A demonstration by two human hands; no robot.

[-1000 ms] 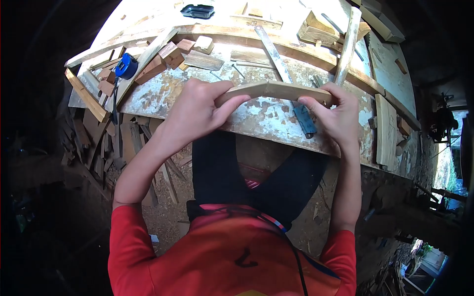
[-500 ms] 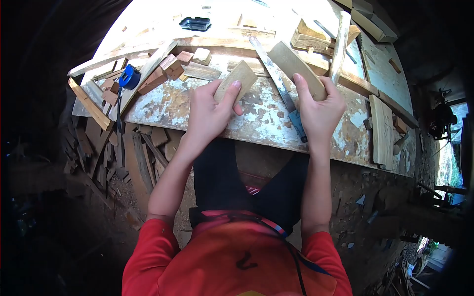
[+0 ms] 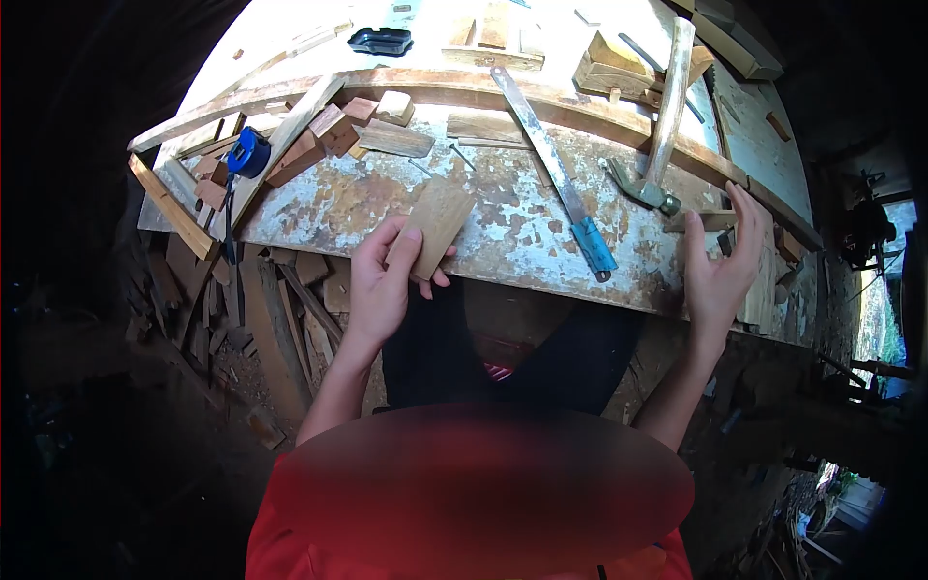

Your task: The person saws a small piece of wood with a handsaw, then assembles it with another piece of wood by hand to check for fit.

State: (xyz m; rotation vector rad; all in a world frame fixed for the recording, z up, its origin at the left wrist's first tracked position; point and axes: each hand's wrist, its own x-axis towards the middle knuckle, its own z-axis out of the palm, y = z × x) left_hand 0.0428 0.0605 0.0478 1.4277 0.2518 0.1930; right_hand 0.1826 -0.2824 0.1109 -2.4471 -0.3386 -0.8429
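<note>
My left hand [image 3: 381,280] grips a small flat wooden board [image 3: 432,227] over the bench's front edge, thumb on its face. My right hand [image 3: 723,256] is open, thumb and fingers spread, at the right of the bench. Close by its thumb lies a wood piece [image 3: 704,221]. A claw hammer [image 3: 667,126] rests to the left of that hand, its head toward me. Between my hands a long metal blade [image 3: 539,140] with a teal-wrapped handle [image 3: 593,246] lies slantwise. Two nails [image 3: 462,157] lie beyond the board I hold.
A blue tape measure [image 3: 249,153] sits at the left among wood blocks [image 3: 298,158]. A long wooden rail [image 3: 435,89] crosses the worn bench [image 3: 503,251]. Behind it are a black tray [image 3: 380,42] and a wooden hand plane [image 3: 614,72]. Offcuts [image 3: 290,300] lie below the bench's left side.
My right hand has let go of its wooden board and moved right, its fingers now spread. My left hand has drawn its board slightly closer and left. The hammer head and nails have come into view.
</note>
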